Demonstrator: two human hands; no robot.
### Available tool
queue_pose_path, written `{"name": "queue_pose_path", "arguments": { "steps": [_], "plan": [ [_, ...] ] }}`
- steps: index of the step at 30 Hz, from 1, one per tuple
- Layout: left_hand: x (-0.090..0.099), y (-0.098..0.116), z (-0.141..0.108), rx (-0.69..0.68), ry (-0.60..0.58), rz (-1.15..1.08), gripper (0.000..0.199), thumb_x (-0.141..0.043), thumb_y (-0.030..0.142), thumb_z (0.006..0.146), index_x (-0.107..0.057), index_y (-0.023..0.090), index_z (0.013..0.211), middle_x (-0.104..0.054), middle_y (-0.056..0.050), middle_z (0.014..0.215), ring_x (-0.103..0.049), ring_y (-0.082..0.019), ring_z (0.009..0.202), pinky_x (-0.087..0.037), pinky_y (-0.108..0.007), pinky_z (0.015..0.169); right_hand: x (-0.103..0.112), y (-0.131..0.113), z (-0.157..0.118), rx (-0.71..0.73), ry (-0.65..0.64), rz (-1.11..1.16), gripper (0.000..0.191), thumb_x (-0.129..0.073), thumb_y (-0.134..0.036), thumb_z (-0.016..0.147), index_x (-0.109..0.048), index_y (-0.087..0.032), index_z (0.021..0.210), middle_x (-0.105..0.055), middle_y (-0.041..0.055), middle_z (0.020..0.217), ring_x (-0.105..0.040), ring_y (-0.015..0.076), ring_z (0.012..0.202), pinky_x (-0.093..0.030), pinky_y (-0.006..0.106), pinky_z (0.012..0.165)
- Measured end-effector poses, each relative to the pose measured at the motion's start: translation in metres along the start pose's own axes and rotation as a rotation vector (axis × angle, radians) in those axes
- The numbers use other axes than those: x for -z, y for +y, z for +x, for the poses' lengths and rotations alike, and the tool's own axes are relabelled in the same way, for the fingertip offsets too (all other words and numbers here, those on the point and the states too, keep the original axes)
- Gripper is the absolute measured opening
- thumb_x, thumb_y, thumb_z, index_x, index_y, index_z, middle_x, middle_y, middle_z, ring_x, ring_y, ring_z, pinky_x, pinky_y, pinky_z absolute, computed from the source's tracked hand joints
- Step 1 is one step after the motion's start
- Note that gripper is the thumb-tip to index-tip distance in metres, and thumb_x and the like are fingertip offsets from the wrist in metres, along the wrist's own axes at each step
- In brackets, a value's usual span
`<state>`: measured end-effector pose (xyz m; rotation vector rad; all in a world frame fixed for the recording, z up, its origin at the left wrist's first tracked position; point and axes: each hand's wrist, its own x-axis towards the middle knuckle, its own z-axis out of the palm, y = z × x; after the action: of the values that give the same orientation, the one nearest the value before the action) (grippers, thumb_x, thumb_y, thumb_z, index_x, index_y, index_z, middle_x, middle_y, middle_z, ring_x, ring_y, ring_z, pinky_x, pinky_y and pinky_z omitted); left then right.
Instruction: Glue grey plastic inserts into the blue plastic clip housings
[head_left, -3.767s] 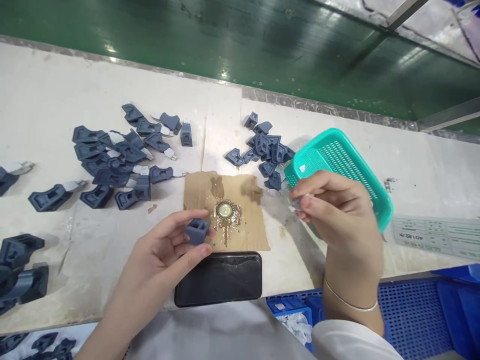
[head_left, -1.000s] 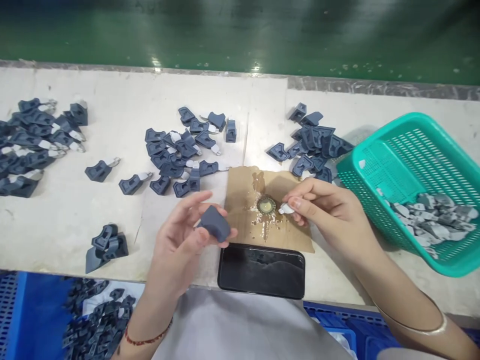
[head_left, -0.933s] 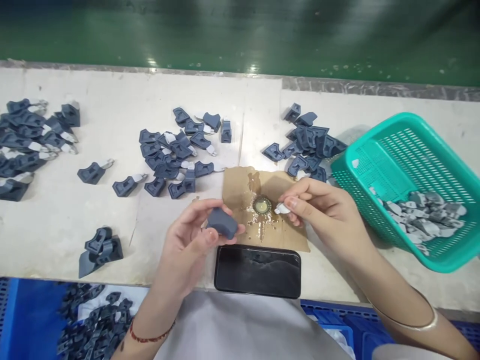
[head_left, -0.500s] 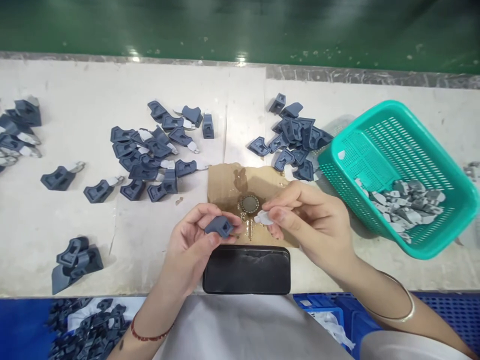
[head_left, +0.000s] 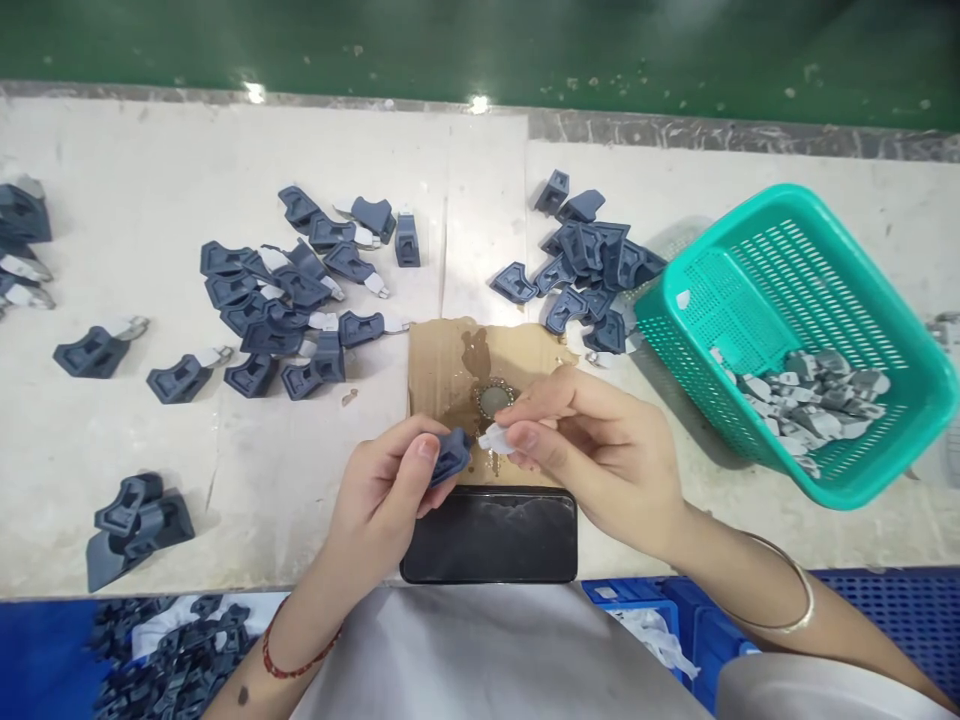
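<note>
Blue-grey angular plastic block [head_left: 451, 458] just beside small pale-grey tapered piece [head_left: 498, 439].
Left hand [head_left: 386, 490] grips the block between its fingers; right hand [head_left: 607, 455] pinches the piece at the block's two o'clock.

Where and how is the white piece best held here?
Probably by the wider end of the white piece, pinched from the right by thumb and fingers, as the right hand does: the narrower tip points left toward the block in the left hand, and this grip leaves that tip uncovered.
</note>
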<state>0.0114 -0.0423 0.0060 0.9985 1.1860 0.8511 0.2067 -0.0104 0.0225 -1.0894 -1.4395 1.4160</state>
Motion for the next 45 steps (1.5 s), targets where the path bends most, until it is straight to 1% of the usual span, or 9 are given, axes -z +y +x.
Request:
{"name": "queue_pose_path", "arguments": {
  "steps": [6, 18, 24, 29, 33, 38, 42, 44, 45],
  "plan": [
    [0.003, -0.002, 0.0, -0.001, -0.038, 0.045, 0.051, -0.048, 0.062, 0.102, -0.06, 0.019, 0.077, -0.044, 0.005, 0.051, -0.033, -0.01, 0.046, -0.028, -0.028, 0.049, -0.003, 0.003, 0.0, 0.001, -0.021, -0.072, 0.008, -0.072, -0.027, 0.096, -0.073, -0.022, 0.09, -0.077, -0.0001, 0.081, -0.068, 0.0107, 0.068, -0.051, 0.022, 0.058],
    [0.0, -0.004, 0.001, 0.032, -0.044, 0.035, 0.048, -0.051, 0.06, 0.101, -0.059, 0.019, 0.079, -0.039, 0.005, 0.059, -0.031, -0.009, 0.051, -0.024, -0.025, 0.047, -0.008, 0.012, -0.003, 0.1, -0.01, -0.19, 0.009, -0.068, -0.023, 0.097, -0.07, -0.021, 0.089, -0.071, -0.0008, 0.073, -0.064, 0.0105, 0.062, -0.049, 0.023, 0.056],
    [-0.002, -0.006, 0.001, 0.016, -0.038, 0.085, 0.05, -0.047, 0.062, 0.102, -0.057, 0.019, 0.078, -0.037, 0.005, 0.057, -0.029, -0.01, 0.051, -0.025, -0.025, 0.048, -0.015, 0.015, -0.005, 0.095, 0.025, -0.185, 0.009, -0.068, -0.025, 0.098, -0.07, -0.022, 0.089, -0.073, -0.0001, 0.076, -0.065, 0.0111, 0.064, -0.051, 0.024, 0.057],
    [0.0, -0.002, 0.0, 0.015, -0.038, 0.065, 0.046, -0.046, 0.06, 0.103, -0.059, 0.02, 0.084, -0.041, 0.005, 0.061, -0.031, -0.01, 0.052, -0.024, -0.024, 0.047, -0.01, 0.013, -0.001, 0.094, -0.021, -0.166, 0.008, -0.067, -0.025, 0.098, -0.07, -0.021, 0.091, -0.073, -0.001, 0.076, -0.066, 0.0104, 0.064, -0.051, 0.023, 0.058],
    [0.006, 0.008, -0.003, -0.009, -0.123, 0.215, 0.029, -0.05, 0.048, 0.105, -0.059, 0.023, 0.093, -0.045, 0.005, 0.065, -0.037, -0.011, 0.054, -0.028, -0.023, 0.049, -0.009, 0.011, -0.004, 0.097, -0.038, -0.192, 0.01, -0.066, -0.028, 0.098, -0.068, -0.021, 0.09, -0.072, -0.0004, 0.072, -0.066, 0.0118, 0.063, -0.051, 0.023, 0.056],
    [0.003, 0.014, -0.004, -0.118, -0.084, 0.404, 0.025, -0.049, 0.04, 0.105, -0.058, 0.024, 0.088, -0.044, 0.007, 0.058, -0.038, -0.01, 0.049, -0.028, -0.022, 0.047, -0.013, 0.016, -0.005, 0.117, -0.009, -0.143, 0.012, -0.065, -0.028, 0.098, -0.068, -0.02, 0.09, -0.072, -0.0002, 0.073, -0.065, 0.0112, 0.062, -0.051, 0.022, 0.056],
    [-0.006, 0.016, -0.001, -0.145, -0.067, 0.351, 0.03, -0.047, 0.041, 0.106, -0.059, 0.024, 0.084, -0.046, 0.006, 0.057, -0.041, -0.011, 0.048, -0.032, -0.021, 0.047, 0.002, -0.001, 0.003, 0.156, -0.126, -0.185, 0.01, -0.067, -0.029, 0.098, -0.071, -0.022, 0.092, -0.076, 0.0001, 0.08, -0.067, 0.012, 0.065, -0.052, 0.023, 0.058],
    [-0.004, 0.019, 0.0, -0.202, -0.049, 0.392, 0.028, -0.05, 0.041, 0.104, -0.063, 0.025, 0.086, -0.049, 0.005, 0.058, -0.045, -0.012, 0.049, -0.033, -0.022, 0.047, 0.022, -0.02, 0.004, 0.165, -0.203, -0.324, 0.011, -0.065, -0.029, 0.1, -0.073, -0.023, 0.095, -0.078, 0.0006, 0.086, -0.068, 0.0131, 0.069, -0.052, 0.025, 0.061],
    [-0.001, 0.021, 0.001, -0.229, -0.013, 0.443, 0.024, -0.053, 0.041, 0.103, -0.066, 0.025, 0.091, -0.053, 0.005, 0.06, -0.047, -0.012, 0.049, -0.033, -0.022, 0.047, 0.036, -0.03, 0.003, 0.151, -0.182, -0.415, 0.012, -0.064, -0.031, 0.101, -0.074, -0.025, 0.097, -0.079, 0.0013, 0.091, -0.069, 0.0141, 0.072, -0.052, 0.026, 0.062]
  ]
}}
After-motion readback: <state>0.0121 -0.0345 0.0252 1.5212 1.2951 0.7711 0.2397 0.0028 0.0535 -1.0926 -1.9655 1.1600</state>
